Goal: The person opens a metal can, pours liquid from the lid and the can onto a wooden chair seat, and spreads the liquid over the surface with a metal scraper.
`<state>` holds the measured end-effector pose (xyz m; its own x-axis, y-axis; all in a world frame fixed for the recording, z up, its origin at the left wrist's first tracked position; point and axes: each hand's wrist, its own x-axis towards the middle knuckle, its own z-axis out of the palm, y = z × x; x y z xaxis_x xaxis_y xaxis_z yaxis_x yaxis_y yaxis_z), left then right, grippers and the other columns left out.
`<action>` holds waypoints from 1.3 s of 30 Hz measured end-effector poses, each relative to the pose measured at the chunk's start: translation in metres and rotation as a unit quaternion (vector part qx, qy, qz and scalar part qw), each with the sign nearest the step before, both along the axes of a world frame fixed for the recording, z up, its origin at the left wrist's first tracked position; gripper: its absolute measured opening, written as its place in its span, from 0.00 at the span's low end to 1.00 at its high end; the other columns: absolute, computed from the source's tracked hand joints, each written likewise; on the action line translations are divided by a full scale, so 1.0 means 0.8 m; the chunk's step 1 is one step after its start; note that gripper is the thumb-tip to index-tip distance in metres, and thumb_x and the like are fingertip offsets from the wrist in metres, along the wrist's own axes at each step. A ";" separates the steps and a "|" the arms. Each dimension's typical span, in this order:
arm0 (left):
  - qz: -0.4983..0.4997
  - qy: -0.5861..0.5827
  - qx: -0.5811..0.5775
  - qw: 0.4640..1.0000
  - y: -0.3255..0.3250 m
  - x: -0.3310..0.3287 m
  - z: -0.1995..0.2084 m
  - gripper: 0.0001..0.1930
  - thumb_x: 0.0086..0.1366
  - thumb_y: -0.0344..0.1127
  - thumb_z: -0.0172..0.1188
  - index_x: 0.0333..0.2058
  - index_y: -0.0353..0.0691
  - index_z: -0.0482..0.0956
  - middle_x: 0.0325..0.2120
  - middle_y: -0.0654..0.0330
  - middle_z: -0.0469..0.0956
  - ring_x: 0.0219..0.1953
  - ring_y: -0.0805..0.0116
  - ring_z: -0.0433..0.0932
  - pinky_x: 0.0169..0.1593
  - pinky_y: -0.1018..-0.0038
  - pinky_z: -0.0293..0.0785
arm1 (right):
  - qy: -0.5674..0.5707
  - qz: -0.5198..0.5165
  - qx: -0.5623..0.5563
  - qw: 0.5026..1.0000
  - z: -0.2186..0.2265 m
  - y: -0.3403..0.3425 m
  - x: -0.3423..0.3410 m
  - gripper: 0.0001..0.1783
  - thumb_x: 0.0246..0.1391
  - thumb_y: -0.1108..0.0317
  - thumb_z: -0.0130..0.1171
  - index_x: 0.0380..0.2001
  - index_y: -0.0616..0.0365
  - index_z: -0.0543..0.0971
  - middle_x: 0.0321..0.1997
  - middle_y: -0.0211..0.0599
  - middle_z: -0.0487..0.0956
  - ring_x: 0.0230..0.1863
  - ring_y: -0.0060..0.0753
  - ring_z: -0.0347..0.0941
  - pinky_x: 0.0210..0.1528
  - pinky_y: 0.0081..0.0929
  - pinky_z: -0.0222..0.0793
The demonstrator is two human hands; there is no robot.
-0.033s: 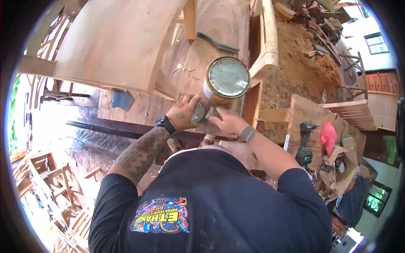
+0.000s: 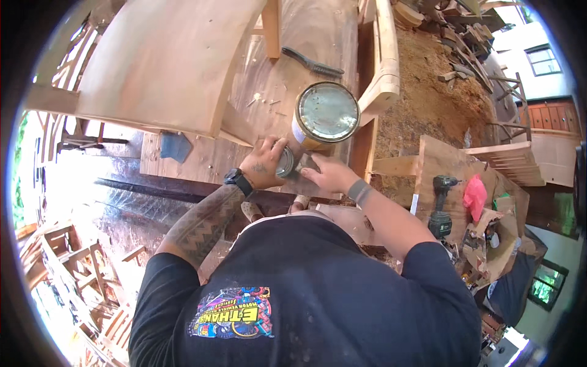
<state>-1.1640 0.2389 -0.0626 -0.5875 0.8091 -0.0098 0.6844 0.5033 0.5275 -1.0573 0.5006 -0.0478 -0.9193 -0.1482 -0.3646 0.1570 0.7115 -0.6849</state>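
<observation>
A small round metal tin (image 2: 285,163) is held on the wooden bench top (image 2: 214,164) by my left hand (image 2: 263,165), whose fingers curve around its far side. Just right of the tin, my right hand (image 2: 331,174) is closed, its thumb and fingers pinching toward a small greyish thing too blurred to name. A large round can (image 2: 328,112) with a paint-smeared, pale grey-green lid stands right beyond both hands. Farther back lies a dark-handled brush (image 2: 312,63), with small wood chips scattered near it.
A curved wooden panel (image 2: 159,61) of a furniture piece rises at the left. A blue sandpaper piece (image 2: 175,147) lies at the bench's left end. On the right are a wooden rail (image 2: 382,85), sawdust (image 2: 440,104), a cordless drill (image 2: 441,208) and a pink plastic bag (image 2: 474,194).
</observation>
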 end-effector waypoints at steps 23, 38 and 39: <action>0.026 0.028 0.000 0.999 -0.002 0.008 -0.011 0.60 0.47 0.49 0.85 0.76 0.41 0.62 0.67 0.44 0.71 0.69 0.41 0.75 0.71 0.47 0.74 | -0.168 0.048 0.137 0.975 0.054 -0.048 -0.034 0.34 0.77 0.41 0.57 0.58 0.67 0.82 0.58 0.67 0.86 0.62 0.65 0.84 0.67 0.55 0.76; -0.014 -0.024 -0.042 0.999 -0.008 -0.005 -0.019 0.58 0.48 0.52 0.82 0.74 0.37 0.65 0.68 0.46 0.71 0.71 0.43 0.72 0.73 0.45 0.70 | -0.122 0.124 0.079 0.982 0.013 -0.025 -0.042 0.33 0.76 0.42 0.61 0.61 0.66 0.78 0.61 0.59 0.86 0.62 0.59 0.84 0.65 0.53 0.77; -0.022 0.009 -0.033 0.999 -0.007 -0.005 -0.020 0.58 0.49 0.53 0.83 0.74 0.36 0.64 0.67 0.44 0.72 0.69 0.41 0.75 0.72 0.44 0.71 | -0.082 0.093 0.056 0.991 -0.012 -0.018 -0.028 0.34 0.76 0.42 0.62 0.63 0.64 0.78 0.62 0.59 0.86 0.63 0.58 0.84 0.65 0.52 0.76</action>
